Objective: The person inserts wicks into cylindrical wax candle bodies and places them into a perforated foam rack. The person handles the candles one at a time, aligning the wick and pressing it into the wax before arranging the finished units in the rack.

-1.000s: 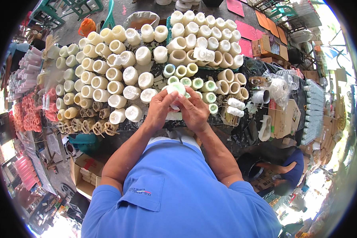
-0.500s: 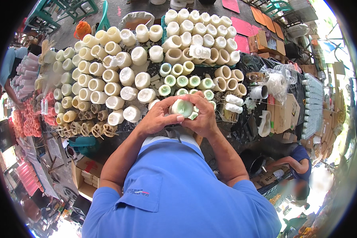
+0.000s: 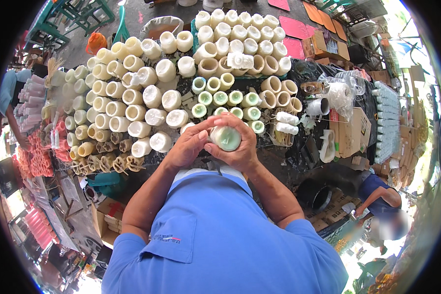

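A short, round pale green candle (image 3: 227, 138) with a wick in its top is held in front of my waist. My right hand (image 3: 243, 148) wraps round its right side, thumb on the near edge and fingers curled over the far edge. My left hand (image 3: 185, 146) cups the candle's left side, its fingers reaching to the far side and its thumb lifted off the top. Just beyond my hands stand small hollow cups with green insides (image 3: 220, 99). Left of them are white filled candles (image 3: 177, 118), partly hidden near my left fingers.
Rows of cream hollow candle shells (image 3: 115, 108) cover the table's left side. A tray of white candles (image 3: 237, 33) stands at the back. White wrapped bundles (image 3: 286, 122), a silver cylinder (image 3: 318, 107) and a cardboard box (image 3: 350, 132) lie right. Another person (image 3: 379, 196) works at lower right.
My left thumb has come off the candle's top and the left hand has shifted slightly left. The candle now rests more in my right hand. The view has shifted slightly.
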Demonstrator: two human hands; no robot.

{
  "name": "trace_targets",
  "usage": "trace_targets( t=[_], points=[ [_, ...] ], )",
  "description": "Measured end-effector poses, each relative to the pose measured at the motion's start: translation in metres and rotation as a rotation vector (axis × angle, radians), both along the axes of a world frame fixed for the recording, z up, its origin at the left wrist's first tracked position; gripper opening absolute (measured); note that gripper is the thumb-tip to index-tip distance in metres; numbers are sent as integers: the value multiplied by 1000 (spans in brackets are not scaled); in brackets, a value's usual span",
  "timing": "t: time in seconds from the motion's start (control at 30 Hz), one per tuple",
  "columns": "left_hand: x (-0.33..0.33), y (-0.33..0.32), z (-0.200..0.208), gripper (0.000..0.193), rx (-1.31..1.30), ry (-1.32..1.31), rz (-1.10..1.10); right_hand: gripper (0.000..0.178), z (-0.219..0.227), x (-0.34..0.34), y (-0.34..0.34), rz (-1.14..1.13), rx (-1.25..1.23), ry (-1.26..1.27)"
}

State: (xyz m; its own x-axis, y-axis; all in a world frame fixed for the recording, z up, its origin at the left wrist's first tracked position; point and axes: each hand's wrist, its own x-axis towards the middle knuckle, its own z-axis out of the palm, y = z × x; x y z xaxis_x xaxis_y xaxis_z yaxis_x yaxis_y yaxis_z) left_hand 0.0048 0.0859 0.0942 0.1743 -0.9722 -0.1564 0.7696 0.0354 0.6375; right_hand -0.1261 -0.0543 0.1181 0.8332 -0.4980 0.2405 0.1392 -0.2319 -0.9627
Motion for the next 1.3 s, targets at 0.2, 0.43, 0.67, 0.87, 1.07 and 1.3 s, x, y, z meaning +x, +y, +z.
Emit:
trace_targets(
  t=[0.2,0.43,0.67,0.87,1.07,1.3],
  points=[
    [-6,2,-4,67,54,49,-18,49,6,-3,7,-61,103,109],
    [-4,-17,-8,72,305,-485,25,61,30,-30,-35,-27,-186,519],
    [1,-41,-26,61,621,-1069,75,63,-18,-4,-137,-418,-381,530],
    [-12,-18,-42,55,679,-1153,-17,69,-116,34,-192,-372,-490,799],
    [-19,-1,-51,53,770,-1149,-53,70,-146,47,-199,-229,-456,839],
    [-19,-4,-50,57,797,-1089,-93,65,-153,40,-211,-136,-529,725]
  ],
)
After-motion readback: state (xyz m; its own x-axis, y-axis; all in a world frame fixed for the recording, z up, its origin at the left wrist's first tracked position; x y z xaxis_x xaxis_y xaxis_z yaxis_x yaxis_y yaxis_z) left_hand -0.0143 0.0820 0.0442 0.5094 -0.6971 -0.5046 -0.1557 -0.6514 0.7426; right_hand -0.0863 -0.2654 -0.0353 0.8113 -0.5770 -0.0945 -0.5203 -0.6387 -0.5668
